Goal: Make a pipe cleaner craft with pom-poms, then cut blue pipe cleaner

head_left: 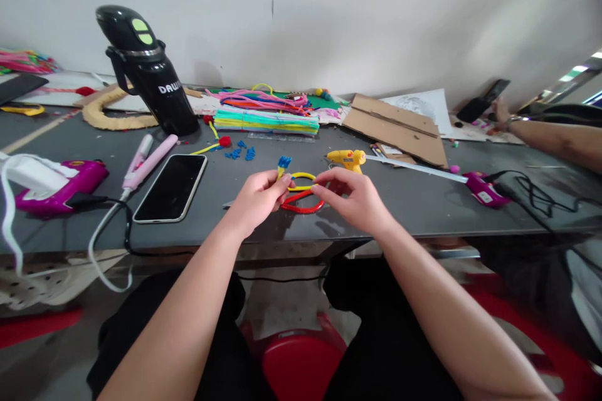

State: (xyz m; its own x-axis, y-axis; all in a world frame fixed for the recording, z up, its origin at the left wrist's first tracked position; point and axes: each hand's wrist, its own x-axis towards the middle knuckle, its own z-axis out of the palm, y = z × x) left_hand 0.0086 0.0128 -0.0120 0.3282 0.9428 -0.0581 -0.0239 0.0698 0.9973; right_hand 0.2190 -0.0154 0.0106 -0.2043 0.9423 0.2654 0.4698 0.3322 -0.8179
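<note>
My left hand (264,197) is closed, its thumb and index finger pinching a yellow pipe cleaner topped by a small blue curled piece (284,163). A yellow loop (303,175), apparently the same pipe cleaner bent round, spans the gap between my hands. At its right side, the thumb and index finger of my right hand (350,197) are pinched together on it. Below the loop, scissors with a red handle (305,207) lie on the table, partly hidden by my left hand. Just behind my right hand is a yellow hot glue gun (347,158).
Several blue curled pieces (249,153) and a red-tipped yellow stem (224,141) lie behind my left hand. Bundled pipe cleaners (266,122) and cardboard (395,125) are farther back. A phone (172,188), black bottle (157,78) and pink iron (150,163) sit left. Another person's arm (545,138) reaches in right.
</note>
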